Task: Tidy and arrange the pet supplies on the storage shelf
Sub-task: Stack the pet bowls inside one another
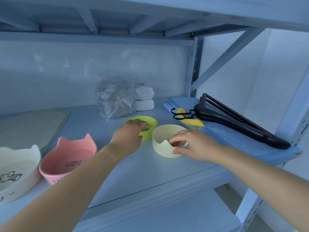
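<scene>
Several cat-eared pet bowls stand on the shelf board (137, 169). My left hand (129, 133) lies over the near rim of the green bowl (147, 120), fingers curled onto it. My right hand (192, 144) pinches the near rim of the cream bowl (163, 136), thumb outside and fingers inside. A pink bowl (70, 158) with a fishbone drawing sits at the left, and a white bowl (15, 173) touches it at the far left edge.
A grey mat (30, 126) lies at the back left. A crumpled clear plastic bag (115, 97) and folded white cloths (144, 97) stand at the back. Black hangers (234, 118) and a yellow item (192, 122) rest on a blue folded cloth (234, 141) at the right, beside the shelf post (194, 67).
</scene>
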`<state>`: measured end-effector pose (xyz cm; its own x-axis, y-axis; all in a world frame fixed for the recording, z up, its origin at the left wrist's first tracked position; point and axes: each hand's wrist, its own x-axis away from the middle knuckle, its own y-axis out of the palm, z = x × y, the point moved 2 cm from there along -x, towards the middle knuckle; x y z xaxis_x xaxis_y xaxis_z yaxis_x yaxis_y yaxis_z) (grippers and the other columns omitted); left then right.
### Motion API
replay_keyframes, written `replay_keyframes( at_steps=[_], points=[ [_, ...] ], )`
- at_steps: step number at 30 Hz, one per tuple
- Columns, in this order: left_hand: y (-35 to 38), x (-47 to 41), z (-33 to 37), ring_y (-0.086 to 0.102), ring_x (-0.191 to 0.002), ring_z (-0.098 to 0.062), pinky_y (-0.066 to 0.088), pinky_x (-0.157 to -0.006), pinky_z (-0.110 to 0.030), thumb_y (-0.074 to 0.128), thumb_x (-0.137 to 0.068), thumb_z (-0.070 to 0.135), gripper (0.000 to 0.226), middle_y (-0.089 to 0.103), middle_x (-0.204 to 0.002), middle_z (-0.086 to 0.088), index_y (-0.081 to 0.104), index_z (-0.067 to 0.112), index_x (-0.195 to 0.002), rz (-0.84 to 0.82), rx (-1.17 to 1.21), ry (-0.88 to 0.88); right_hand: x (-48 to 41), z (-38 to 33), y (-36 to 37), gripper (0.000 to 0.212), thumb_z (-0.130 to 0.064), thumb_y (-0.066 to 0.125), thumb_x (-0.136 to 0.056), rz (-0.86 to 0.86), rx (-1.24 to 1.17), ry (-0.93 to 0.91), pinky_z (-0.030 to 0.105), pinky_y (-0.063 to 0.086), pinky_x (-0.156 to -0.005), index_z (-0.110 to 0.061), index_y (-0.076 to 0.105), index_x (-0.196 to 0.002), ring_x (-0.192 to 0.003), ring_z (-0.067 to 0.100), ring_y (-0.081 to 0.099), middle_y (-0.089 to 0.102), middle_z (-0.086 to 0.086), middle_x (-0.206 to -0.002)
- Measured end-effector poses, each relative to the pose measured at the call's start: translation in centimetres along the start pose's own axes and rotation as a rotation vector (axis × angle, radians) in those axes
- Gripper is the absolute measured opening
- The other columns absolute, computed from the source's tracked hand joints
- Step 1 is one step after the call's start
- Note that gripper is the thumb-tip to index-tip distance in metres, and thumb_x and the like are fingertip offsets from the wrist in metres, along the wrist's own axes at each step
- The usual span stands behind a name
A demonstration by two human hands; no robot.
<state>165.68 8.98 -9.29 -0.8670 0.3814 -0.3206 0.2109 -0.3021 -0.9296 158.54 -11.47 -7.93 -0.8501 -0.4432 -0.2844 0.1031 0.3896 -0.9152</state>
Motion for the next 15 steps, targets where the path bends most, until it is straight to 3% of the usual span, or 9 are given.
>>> replay_keyframes(
  at_steps=[4, 7, 11, 15],
  points=[
    [0.8, -1.2, -1.0, 0.047, -0.119, -0.019, 0.047, -0.088, -0.034, 0.051, -0.092, 0.024, 0.038, 0.054, -0.127, 0.006, 0.048, 0.033, -0.129, -0.056, -0.065, -0.070, -0.8, 0.7, 0.2, 0.015, -0.020, 0.071, -0.081, -0.009, -0.017, -0.020, 0.006, 0.035, -0.068, -0.013, 0.071, -0.095, -0.081, 0.006, 0.056, 0.069, -0.003, -0.087],
    [1.1, -2.0, -1.6, 0.050, -0.112, -0.020, 0.047, -0.081, -0.032, 0.050, -0.093, 0.023, 0.030, 0.059, -0.116, 0.003, 0.055, 0.032, -0.121, -0.030, -0.069, -0.095, -1.4, 1.3, 0.2, 0.013, -0.020, 0.071, -0.081, -0.014, -0.034, -0.027, 0.018, 0.043, -0.072, -0.014, 0.070, -0.092, -0.080, 0.007, 0.057, 0.068, -0.004, -0.085],
    [1.1, -2.7, -2.3, 0.050, -0.112, -0.021, 0.048, -0.085, -0.034, 0.050, -0.093, 0.022, 0.028, 0.059, -0.116, 0.002, 0.058, 0.032, -0.118, -0.032, -0.059, -0.099, -2.5, 1.8, 0.3, 0.015, -0.021, 0.071, -0.081, -0.015, -0.031, -0.030, 0.025, 0.045, -0.075, -0.014, 0.071, -0.094, -0.082, 0.006, 0.058, 0.069, -0.004, -0.086],
    [0.7, -3.1, -3.0, 0.053, -0.105, -0.021, 0.047, -0.080, -0.031, 0.052, -0.091, 0.020, 0.026, 0.062, -0.112, 0.004, 0.060, 0.031, -0.114, -0.045, -0.037, -0.107, -3.6, 2.1, 0.3, 0.008, -0.023, 0.071, -0.081, -0.045, -0.009, -0.034, 0.027, 0.047, -0.075, -0.022, 0.069, -0.089, -0.076, 0.004, 0.056, 0.062, -0.014, -0.077]
  ],
)
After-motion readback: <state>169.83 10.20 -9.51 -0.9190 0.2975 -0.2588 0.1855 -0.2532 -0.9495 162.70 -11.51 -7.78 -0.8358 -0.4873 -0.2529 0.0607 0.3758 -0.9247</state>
